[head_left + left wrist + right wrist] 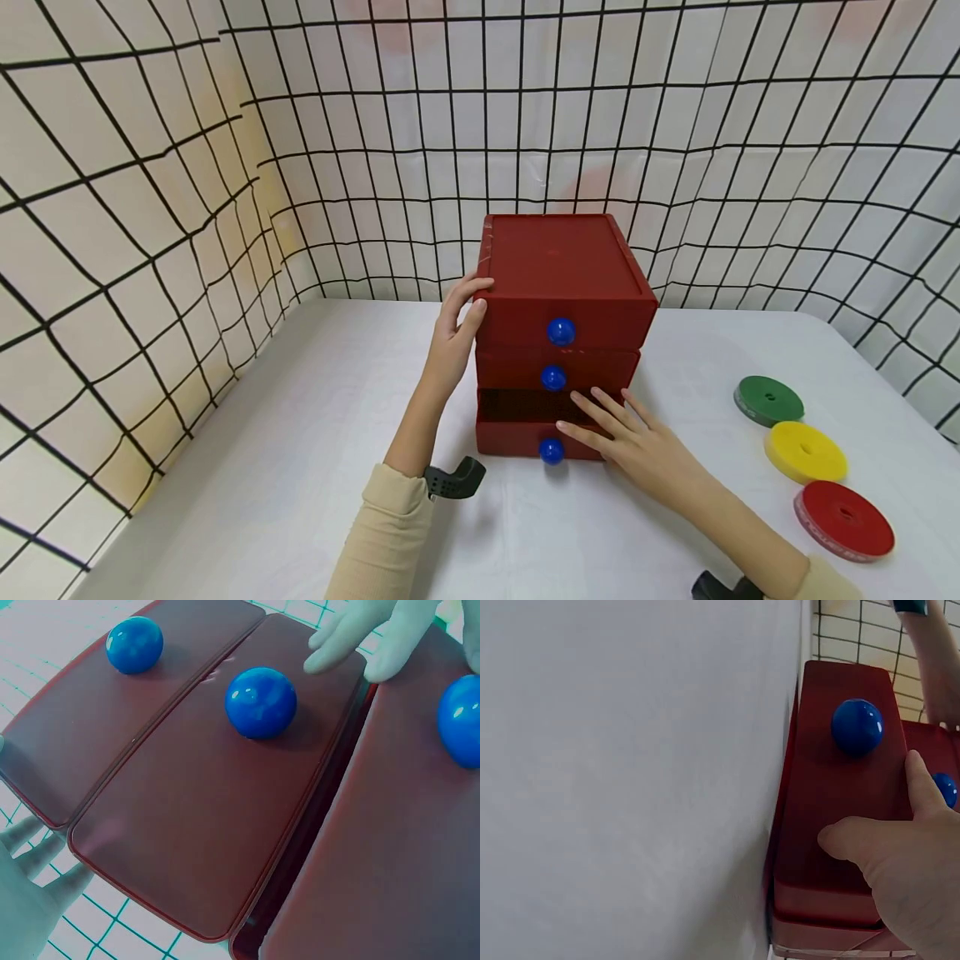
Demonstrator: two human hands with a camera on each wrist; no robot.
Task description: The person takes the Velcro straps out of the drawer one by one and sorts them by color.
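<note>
A dark red cabinet [562, 250] has three stacked drawers with round blue knobs. Its bottom drawer [506, 438] is pulled partly out, showing a dark gap above its front. My left hand [450, 337] rests against the cabinet's left side, thumb near the front edge. The right hand [637, 442] touches the right part of the bottom drawer with spread fingers. In the right wrist view, its thumb lies on the drawer front [840, 795], right of the blue knob [857, 727], and a finger reaches the upper rim. The middle drawer [202, 802] and top drawer [90, 727] are closed.
Right of the cabinet, a green roll [768, 400], a yellow roll [806, 452] and a red roll [843, 521] of ribbon-like material lie flat on the white table [300, 467]. Black grid netting [420, 150] over white sheeting stands behind and at both sides.
</note>
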